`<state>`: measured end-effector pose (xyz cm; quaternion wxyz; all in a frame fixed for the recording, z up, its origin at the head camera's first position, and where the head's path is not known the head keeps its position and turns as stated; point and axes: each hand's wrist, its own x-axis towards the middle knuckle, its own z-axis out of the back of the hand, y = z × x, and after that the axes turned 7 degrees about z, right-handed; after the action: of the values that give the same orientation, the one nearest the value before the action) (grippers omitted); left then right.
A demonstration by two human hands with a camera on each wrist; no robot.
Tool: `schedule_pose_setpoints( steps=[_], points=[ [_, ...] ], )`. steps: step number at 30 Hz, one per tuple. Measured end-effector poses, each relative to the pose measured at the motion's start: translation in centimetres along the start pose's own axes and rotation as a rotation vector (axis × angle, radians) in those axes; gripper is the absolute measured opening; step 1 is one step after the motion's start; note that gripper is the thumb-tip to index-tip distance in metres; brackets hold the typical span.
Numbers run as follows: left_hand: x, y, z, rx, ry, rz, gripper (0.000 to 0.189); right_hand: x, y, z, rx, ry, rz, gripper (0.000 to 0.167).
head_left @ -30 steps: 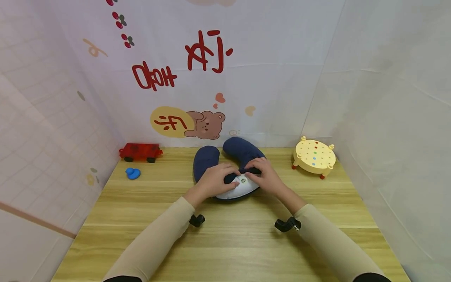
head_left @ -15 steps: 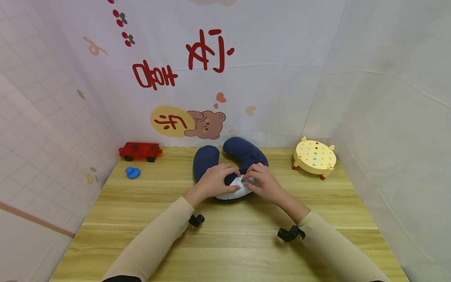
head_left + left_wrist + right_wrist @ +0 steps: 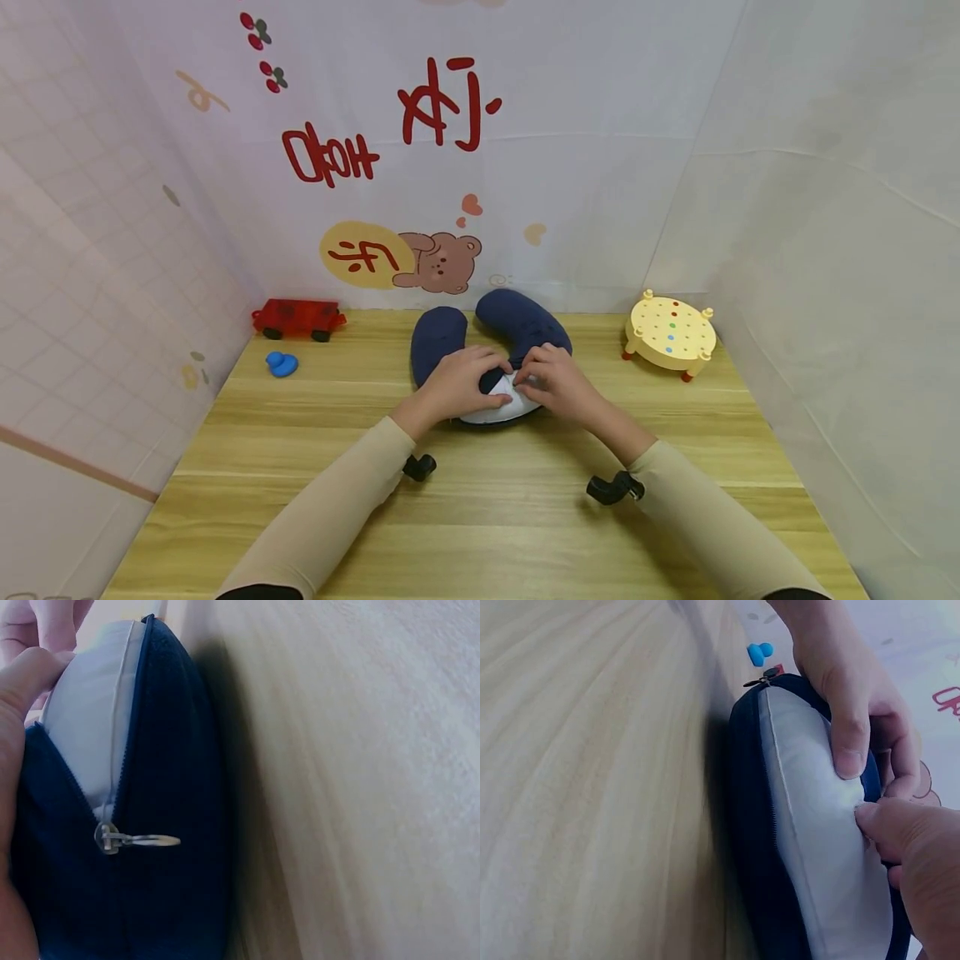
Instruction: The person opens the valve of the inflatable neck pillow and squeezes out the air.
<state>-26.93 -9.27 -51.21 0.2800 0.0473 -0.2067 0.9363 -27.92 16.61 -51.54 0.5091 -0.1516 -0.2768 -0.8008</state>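
Note:
A navy U-shaped neck pillow (image 3: 437, 337) lies on the table, its curved end toward me. Its zipper stands parted, baring a white inner cushion (image 3: 817, 832). The metal zipper pull (image 3: 154, 841) sits at one end of the opening in the left wrist view. My left hand (image 3: 455, 385) grips the pillow from the left, thumb on the white inner and fingers over the cover's far edge. Close beside it, my right hand (image 3: 561, 385) pinches the white inner near the opening's far edge with thumb and fingers. What lies between those fingertips is hidden.
A red toy wagon (image 3: 300, 318) and a blue toy duck (image 3: 282, 364) stand at the back left. On the back right is a round yellow toy with short legs and pegs (image 3: 670, 333). Printed cloth walls (image 3: 600, 125) enclose the wooden table (image 3: 495, 533).
My right hand has moved from the dark cover edge down onto the small mark on the white inner, its fingers drawing closer together. My left hand has stayed about in place.

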Motion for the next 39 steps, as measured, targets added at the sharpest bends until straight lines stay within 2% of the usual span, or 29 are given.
schedule_pose_setpoints(
  steps=[7,12,17,28,32,39],
  points=[
    [-0.1,-0.1,0.1,-0.001,0.003,-0.004,0.045,0.6,0.3,0.1,-0.198,0.071,0.118,0.015],
    [-0.1,-0.1,0.0,-0.005,-0.002,-0.01,0.045,0.7,0.4,-0.2,-0.273,0.075,0.159,0.014],
    [-0.2,0.0,-0.1,0.0,-0.004,0.001,0.044,0.5,0.2,-0.7,-0.276,0.04,0.15,0.013],
    [-0.1,-0.1,-0.1,-0.011,0.007,-0.004,0.042,-0.1,-0.2,-1.2,-0.195,-0.045,0.124,0.006],
    [-0.1,-0.2,0.0,-0.006,0.014,0.0,0.042,-0.1,-0.2,-1.3,-0.177,-0.072,0.133,0.01],
    [-0.1,-0.1,-0.1,-0.002,0.012,0.006,0.043,-0.1,-0.2,-1.1,-0.152,-0.054,0.157,0.015]
  ],
)
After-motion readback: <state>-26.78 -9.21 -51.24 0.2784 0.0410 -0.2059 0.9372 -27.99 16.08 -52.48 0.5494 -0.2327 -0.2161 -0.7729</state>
